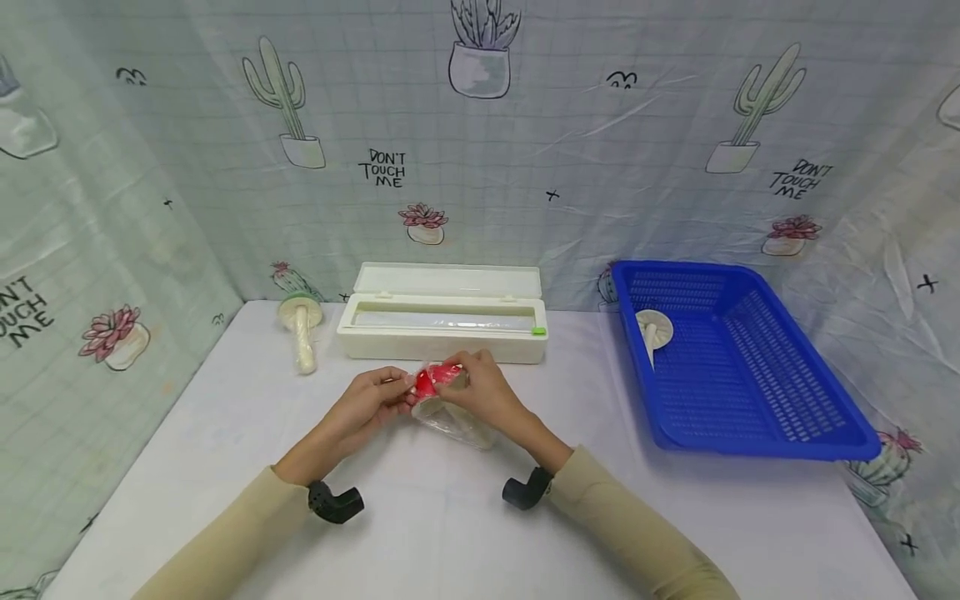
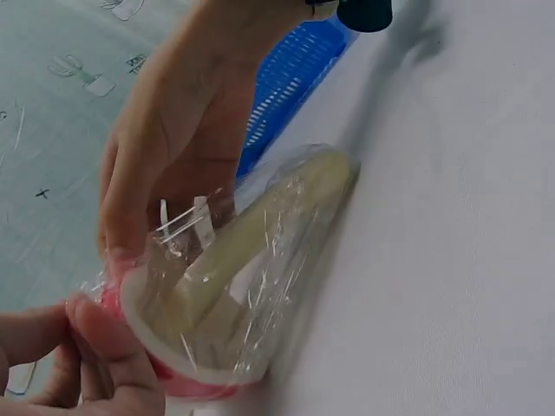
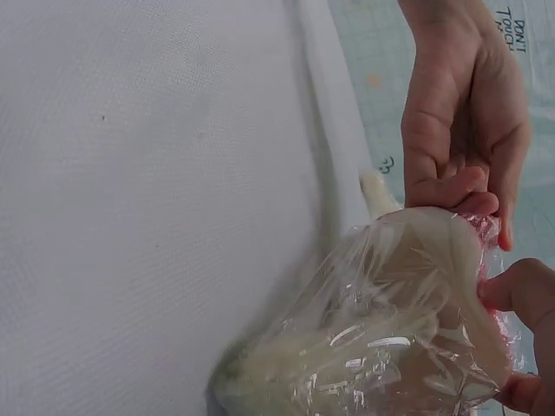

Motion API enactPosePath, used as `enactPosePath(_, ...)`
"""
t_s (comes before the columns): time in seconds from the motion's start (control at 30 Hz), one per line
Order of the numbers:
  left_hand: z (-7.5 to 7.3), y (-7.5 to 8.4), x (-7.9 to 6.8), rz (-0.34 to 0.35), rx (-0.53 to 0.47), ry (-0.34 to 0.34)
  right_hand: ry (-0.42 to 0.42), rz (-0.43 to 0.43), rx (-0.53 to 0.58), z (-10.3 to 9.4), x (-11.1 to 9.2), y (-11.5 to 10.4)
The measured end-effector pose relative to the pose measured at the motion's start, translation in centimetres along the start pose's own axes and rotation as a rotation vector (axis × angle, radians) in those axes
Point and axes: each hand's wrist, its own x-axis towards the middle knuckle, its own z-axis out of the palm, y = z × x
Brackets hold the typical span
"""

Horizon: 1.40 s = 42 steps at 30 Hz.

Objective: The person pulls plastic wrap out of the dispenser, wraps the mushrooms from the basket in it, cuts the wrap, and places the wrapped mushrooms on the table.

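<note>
A toy mushroom with a red cap [image 1: 442, 377] and a cream stem [image 2: 234, 251] lies tilted, the stem end low near the table and pointing toward the right arm. Clear cling film [image 3: 347, 347] wraps loosely over its stem and pale underside. My left hand [image 1: 367, 408] pinches the film and cap edge between thumb and fingers. From the other side, my right hand [image 1: 483, 387] grips the cap's rim, thumb and fingers on the film there. In the left wrist view the film looks wrinkled around the stem and bunched at the cap.
Just behind the hands stands a white cling film dispenser [image 1: 442, 346], lid up, with a green slider [image 1: 538, 331]. A second toy mushroom [image 1: 302, 333] with a green-edged cap lies at the left. On the right, a blue basket [image 1: 765, 446] holds another pale mushroom [image 1: 657, 327].
</note>
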Motion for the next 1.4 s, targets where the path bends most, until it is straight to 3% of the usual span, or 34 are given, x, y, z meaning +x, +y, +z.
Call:
enactPosePath(0.07,0.6,-0.2,0.3,0.04,0.052,0.04,0.005,-0.006,-0.001,0.0,0.0,0.1)
enactPosePath(0.23,2.1,-0.7,0.8,0.21,0.289,0.161,0.016,-0.027,-0.027,0.0,-0.1,0.1)
enactPosePath(0.47,3.4,-1.1,1.1,0.332,0.378,0.297,0.039,-0.036,-0.071,0.1,0.1,0.2)
enactPosePath(0.63,3.2,-1.4,0.8,0.403,0.499,0.282,0.024,-0.025,-0.004,-0.4,0.2,0.8)
enactPosePath(0.8,3.3,-1.4,0.3,0.577,0.723,0.234,-0.057,0.047,0.191,-1.5,0.0,1.5)
enactPosePath(0.9,3.5,-1.3,0.4,0.681,0.858,0.26,-0.108,0.072,0.271,-2.0,-0.1,1.7)
enactPosePath(1.0,3.4,-0.9,0.7,0.746,0.967,0.328,-0.135,0.049,0.292,-2.3,-0.3,2.0)
enactPosePath(1.1,3.1,-0.5,1.1,0.732,1.004,0.358,-0.138,-0.004,0.267,-2.5,-0.5,2.1)
enactPosePath(1.17,2.8,-0.2,1.3,0.684,0.968,0.339,-0.13,-0.041,0.234,-2.8,-0.6,2.0)
enactPosePath(1.27,2.2,-0.2,1.6,0.587,0.83,0.266,-0.097,-0.11,0.164,-3.4,-0.8,1.9)
enactPosePath(1.4,1.7,-0.7,2.2,0.493,0.572,0.144,-0.017,-0.254,-0.023,-4.2,-0.9,1.5)
